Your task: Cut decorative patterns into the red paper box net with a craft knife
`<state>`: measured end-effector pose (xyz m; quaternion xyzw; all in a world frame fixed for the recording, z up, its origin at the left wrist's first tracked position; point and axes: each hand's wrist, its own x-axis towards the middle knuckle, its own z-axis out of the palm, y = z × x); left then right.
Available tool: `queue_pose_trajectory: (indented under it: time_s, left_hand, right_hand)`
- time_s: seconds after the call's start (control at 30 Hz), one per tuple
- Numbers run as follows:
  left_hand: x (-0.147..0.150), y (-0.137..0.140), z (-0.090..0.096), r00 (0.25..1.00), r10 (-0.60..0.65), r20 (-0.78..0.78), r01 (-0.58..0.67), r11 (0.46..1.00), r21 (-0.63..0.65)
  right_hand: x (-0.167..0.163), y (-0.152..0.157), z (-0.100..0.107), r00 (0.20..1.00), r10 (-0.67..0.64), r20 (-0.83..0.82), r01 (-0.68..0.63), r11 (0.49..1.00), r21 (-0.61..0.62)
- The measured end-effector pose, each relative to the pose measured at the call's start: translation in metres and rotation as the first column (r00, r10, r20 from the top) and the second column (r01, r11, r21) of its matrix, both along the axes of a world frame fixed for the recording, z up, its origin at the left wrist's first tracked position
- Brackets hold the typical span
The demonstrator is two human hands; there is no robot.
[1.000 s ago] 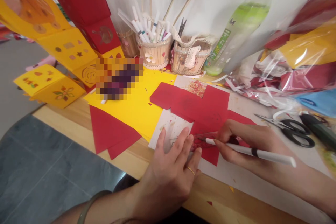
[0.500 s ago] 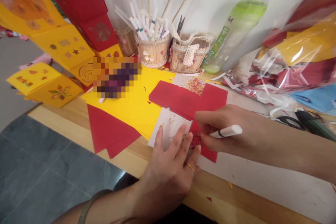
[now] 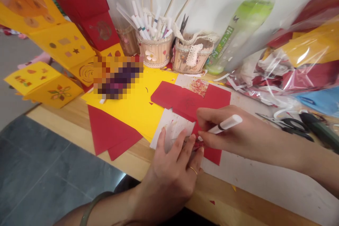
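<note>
My right hand [image 3: 225, 127] pinches a white marker [image 3: 231, 123] with a dark ring. Its tip points down at the lower arm of a cut-out piece of red paper [image 3: 174, 99] with notched edges. My left hand [image 3: 173, 169] lies with its fingers spread, pressing on the red paper's lower arm and the white sheet [image 3: 178, 120] beneath. Something thin and shiny shows under the left fingertips; I cannot make out what it is. A faint drawing marks the middle of the red paper.
Yellow sheets [image 3: 137, 109] and red sheets [image 3: 111, 130] lie at left, beside decorated yellow boxes [image 3: 59, 93]. Behind stand a basket of markers [image 3: 155, 51], another basket [image 3: 192, 54] and a green bottle [image 3: 238, 28]. Scissors [image 3: 288, 123] and a plastic bag [image 3: 293, 60] are at right.
The marker has tilted up a little and its tip has shifted slightly left. My right forearm sits lower, showing more of the scissors. The left hand stays nearly in place.
</note>
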<state>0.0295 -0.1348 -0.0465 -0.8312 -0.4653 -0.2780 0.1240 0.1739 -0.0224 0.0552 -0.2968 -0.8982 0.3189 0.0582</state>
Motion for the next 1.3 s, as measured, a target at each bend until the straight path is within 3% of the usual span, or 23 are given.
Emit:
queue_pose_trajectory:
  time_s: [0.13,0.23,0.37,0.53,0.6,0.7,0.8,0.9,1.1,1.3]
  left_hand:
    - [0.000,0.000,0.003,1.000,0.001,0.023,-0.001,1.000,0.003]
    - [-0.002,0.000,0.004,1.000,-0.005,0.023,0.005,1.000,-0.018]
    - [-0.005,0.001,0.007,0.999,-0.035,0.005,0.035,0.998,-0.051]
    - [-0.011,0.002,0.008,0.988,-0.120,0.097,0.121,0.993,-0.002]
    - [-0.014,0.003,0.008,0.979,-0.154,0.137,0.155,0.988,0.003]
    - [-0.018,0.007,0.017,0.978,-0.133,0.159,0.138,0.990,-0.015]
    - [-0.017,0.010,0.035,0.987,-0.093,0.135,0.084,0.994,0.071]
    - [-0.011,0.008,0.045,0.995,-0.040,0.087,0.029,0.991,0.130]
    - [0.003,-0.007,0.021,0.997,-0.053,0.049,0.048,0.992,0.113]
    - [0.011,-0.006,0.008,0.997,-0.054,0.062,0.046,0.991,0.126]
  right_hand:
    - [0.027,0.001,0.005,0.971,-0.181,-0.153,0.193,0.979,0.067]
    - [0.054,-0.001,-0.004,0.951,-0.232,-0.206,0.283,0.919,0.273]
    - [0.078,-0.011,-0.033,0.995,-0.057,-0.076,0.082,0.919,0.386]
    - [0.086,-0.021,-0.055,0.994,-0.032,-0.108,0.075,0.904,0.422]
    - [0.089,-0.020,-0.051,0.991,-0.018,-0.131,0.078,0.879,0.470]
    - [0.089,-0.013,-0.037,0.987,0.015,-0.160,0.083,0.804,0.588]
    - [0.084,-0.002,-0.020,0.984,0.072,-0.160,0.062,0.713,0.699]
    - [0.079,0.006,-0.015,0.989,0.100,-0.109,0.015,0.666,0.746]
    - [0.081,0.005,-0.042,0.981,0.188,0.035,-0.156,0.682,0.714]
    - [0.087,0.002,-0.054,0.994,0.110,-0.017,-0.077,0.792,0.606]
